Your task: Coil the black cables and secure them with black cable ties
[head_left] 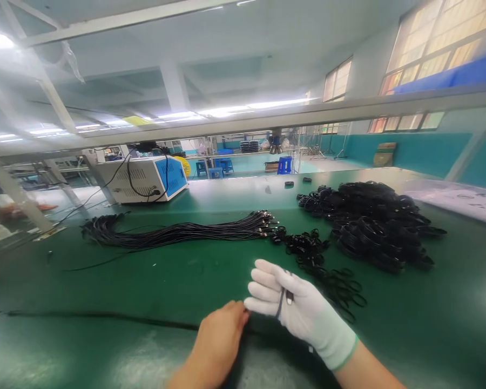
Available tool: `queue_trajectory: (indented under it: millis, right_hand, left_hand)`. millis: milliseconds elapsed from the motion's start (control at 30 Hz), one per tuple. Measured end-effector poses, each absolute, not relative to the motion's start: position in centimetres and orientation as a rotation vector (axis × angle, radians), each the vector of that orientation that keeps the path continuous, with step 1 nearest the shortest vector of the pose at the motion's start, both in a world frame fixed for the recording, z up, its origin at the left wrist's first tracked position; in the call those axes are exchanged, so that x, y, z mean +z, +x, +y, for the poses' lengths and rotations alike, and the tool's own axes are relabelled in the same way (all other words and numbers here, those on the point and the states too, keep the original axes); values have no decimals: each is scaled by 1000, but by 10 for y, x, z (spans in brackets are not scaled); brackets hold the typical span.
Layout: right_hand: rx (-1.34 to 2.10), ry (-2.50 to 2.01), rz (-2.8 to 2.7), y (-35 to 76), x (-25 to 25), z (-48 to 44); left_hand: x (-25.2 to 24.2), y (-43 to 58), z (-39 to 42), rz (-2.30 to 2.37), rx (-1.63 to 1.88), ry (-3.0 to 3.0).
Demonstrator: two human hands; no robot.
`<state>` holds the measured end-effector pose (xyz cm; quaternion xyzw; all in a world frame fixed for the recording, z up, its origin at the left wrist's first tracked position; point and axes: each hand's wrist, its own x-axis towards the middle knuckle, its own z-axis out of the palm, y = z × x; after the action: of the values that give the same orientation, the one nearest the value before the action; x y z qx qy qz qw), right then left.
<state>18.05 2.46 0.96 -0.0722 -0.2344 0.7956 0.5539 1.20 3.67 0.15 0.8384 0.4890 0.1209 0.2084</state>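
My right hand [297,310] wears a white glove and is closed, with a thin black cable [281,303] looped across its back and a small metal plug end beside it. My bare left hand [221,340] is curled, fingertips meeting the gloved fingers at the cable; the same black cable [105,317] runs left along the green table [146,281]. Just beyond my right hand lie loose small black rubber bands [336,286].
A long bundle of black cables [178,233] lies across the table's middle. A heap of coiled black cables [372,221] sits at the right. A white and blue machine box [143,178] stands at the back left. Plastic bags [461,200] lie far right.
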Motion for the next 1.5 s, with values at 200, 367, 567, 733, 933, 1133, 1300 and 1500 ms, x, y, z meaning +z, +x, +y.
queue_trajectory:
  millis: [200, 367, 567, 733, 933, 1133, 1300, 1500]
  right_hand:
    - [2016, -375, -730, 176, -13, 19]
    - [2373, -135, -721, 168, -7, 8]
    - [2496, 59, -688, 154, 8, 7]
    - [2150, 14, -603, 162, 14, 9]
    - [1916, -228, -633, 176, 16, 19]
    - [1958, -434, -753, 171, -3, 11]
    - [2357, -174, -793, 162, -3, 1]
    - [2413, 57, -615, 152, 11, -1]
  left_hand:
    - [43, 11, 12, 1028, 189, 3084]
    - [94, 6, 49, 933, 334, 2820]
    - [55, 9, 64, 870, 503, 2156]
    - [3, -7, 51, 1198, 499, 2343]
    - [-21, -12, 9, 1277, 566, 2961]
    - [25, 3, 2, 942, 970, 3160]
    - [70, -3, 36, 868, 619, 2789]
    - [36, 2, 53, 894, 629, 1955]
